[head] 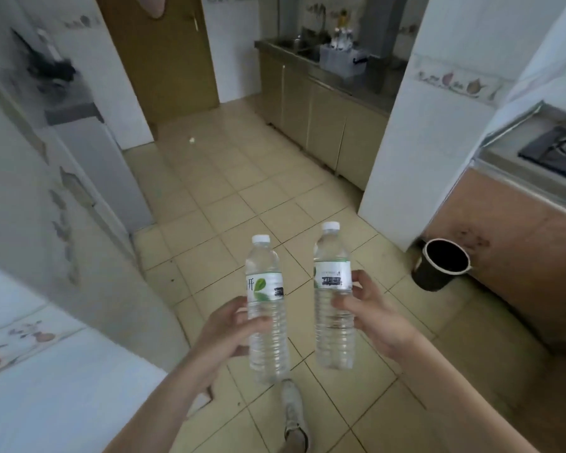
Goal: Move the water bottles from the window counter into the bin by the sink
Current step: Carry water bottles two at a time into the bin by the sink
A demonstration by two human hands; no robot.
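Water bottles: two clear ones with white caps, both carried upright at chest level over the tiled floor (242,178), side by side and just apart.
Left bottle (267,308): in the person's left hand (223,328); leaf label faces the camera.
Right bottle (334,299): in the right hand (370,318); stands a touch higher than the other.
Left fingers: closed around the ribbed lower body just under the label, thumb across the front, the rest behind and hidden.
Right fingers: wrapped around from the outer side at label height, tips on the label's edge, thumb below it.
Bin (340,62): pale box on the steel counter beside the sink (294,47) at the far end of the room; blurred, seems to hold bottles already.
Stage (judged): mid-carry, most of the floor left to cross.
Risk 1: ribbed plastic may flex and slide down through a light grip, more so on the left, where the hold is low and the weight sits above it.
Risk 2: bottles may knock together while walking, given the narrow gap between them.
Risk 3: the white tiled pillar (415,125) crowds the path on the right; the right elbow or bottle could clip it.
Risk 4: dark bucket (441,264) on the floor by the stove cabinet, a trip hazard if the route drifts right.
Shoe (293,416): one foot visible below the bottles, pointing ahead.
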